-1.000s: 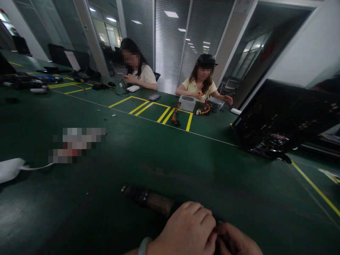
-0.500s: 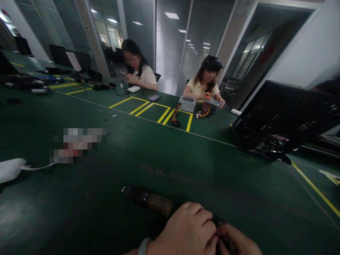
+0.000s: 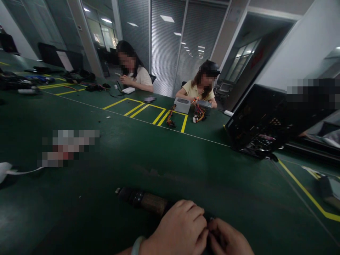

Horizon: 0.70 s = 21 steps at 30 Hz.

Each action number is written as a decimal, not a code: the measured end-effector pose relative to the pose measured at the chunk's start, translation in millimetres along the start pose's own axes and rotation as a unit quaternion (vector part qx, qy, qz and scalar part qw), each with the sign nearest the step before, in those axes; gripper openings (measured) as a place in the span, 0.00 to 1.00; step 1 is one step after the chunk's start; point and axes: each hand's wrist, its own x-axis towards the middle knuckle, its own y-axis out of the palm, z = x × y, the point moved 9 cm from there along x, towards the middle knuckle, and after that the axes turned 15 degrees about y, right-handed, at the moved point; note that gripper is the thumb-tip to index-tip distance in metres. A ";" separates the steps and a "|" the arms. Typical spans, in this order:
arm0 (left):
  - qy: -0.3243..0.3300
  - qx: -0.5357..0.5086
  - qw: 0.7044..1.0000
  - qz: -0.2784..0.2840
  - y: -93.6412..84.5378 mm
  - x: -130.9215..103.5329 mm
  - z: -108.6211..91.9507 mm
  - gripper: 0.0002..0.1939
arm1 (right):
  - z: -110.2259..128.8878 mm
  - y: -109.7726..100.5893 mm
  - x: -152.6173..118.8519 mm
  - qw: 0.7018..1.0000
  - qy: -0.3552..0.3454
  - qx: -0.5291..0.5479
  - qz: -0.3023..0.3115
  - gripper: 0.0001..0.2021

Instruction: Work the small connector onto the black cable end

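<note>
A dark, cylindrical screwdriver-like tool (image 3: 152, 202) lies along the near part of the green table, with a small metal tip at its left end and a worn brownish section behind a black collar. My left hand (image 3: 179, 226), with a pale bangle at the wrist, is closed over the tool's right part. My right hand (image 3: 230, 237) is beside it, thumb and fingers pinched together at the tool's right end. Between both hands the fingertips and the tool's end are mostly hidden, so any small part there cannot be made out.
Across the green table (image 3: 172, 156), marked with yellow tape, sit two people (image 3: 135, 76). Near them stand a grey power supply (image 3: 182, 105) and bundled coloured wires (image 3: 199, 114). A black computer case (image 3: 255, 124) stands at right. At left, a white adapter (image 3: 4, 170) trails a cable.
The view has swung a little, so most of the scene sits farther left. A grey box shows at the right edge. My hands keep their hold with little visible change.
</note>
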 end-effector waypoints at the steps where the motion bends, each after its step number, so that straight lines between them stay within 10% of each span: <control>1: -0.004 -0.004 1.000 -0.004 -1.0 -0.2 0.0 0.06 | 2.0 -1.3 -0.3 1.000 0.000 0.000 -0.002 0.04; 21: -0.015 0.014 1.000 -0.015 -14.9 1.2 -11.2 0.06 | 17.7 -16.9 -10.8 0.994 0.007 0.094 -0.058 0.05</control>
